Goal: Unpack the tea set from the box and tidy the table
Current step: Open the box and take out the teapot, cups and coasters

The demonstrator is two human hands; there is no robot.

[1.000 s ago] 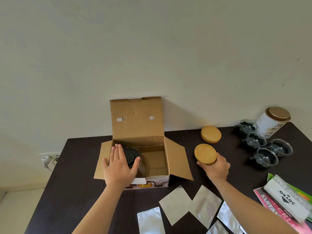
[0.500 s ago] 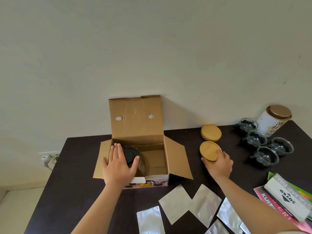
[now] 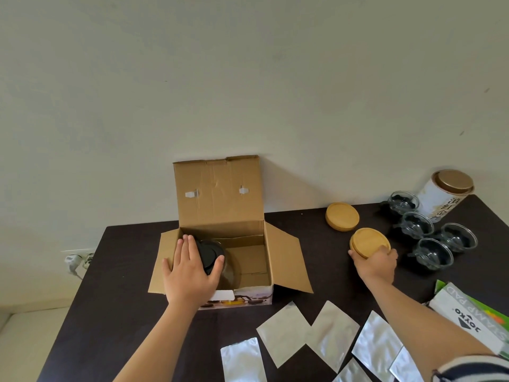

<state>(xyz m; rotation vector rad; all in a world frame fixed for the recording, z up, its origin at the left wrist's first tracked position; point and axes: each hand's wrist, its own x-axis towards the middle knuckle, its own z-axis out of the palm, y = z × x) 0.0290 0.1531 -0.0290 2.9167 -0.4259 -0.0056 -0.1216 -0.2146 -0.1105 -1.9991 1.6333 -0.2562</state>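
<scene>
An open cardboard box stands on the dark table, its lid upright against the wall. Inside at the left sits a glass teapot with a black lid. My left hand rests over the teapot, fingers spread on the lid and the box's left edge. My right hand grips a round wooden coaster low over the table, right of the box. A second wooden coaster stack lies behind it. Several small glass cups stand to the right.
A white tea tin with a gold lid stands at the back right corner. Several silver foil pouches lie along the near edge. A stamp pad box and coloured packets sit at the near right. A wall socket is left of the table.
My right hand has carried the wooden coaster to the right and slightly back, closer to the glass cups. My left hand has stayed on the teapot.
</scene>
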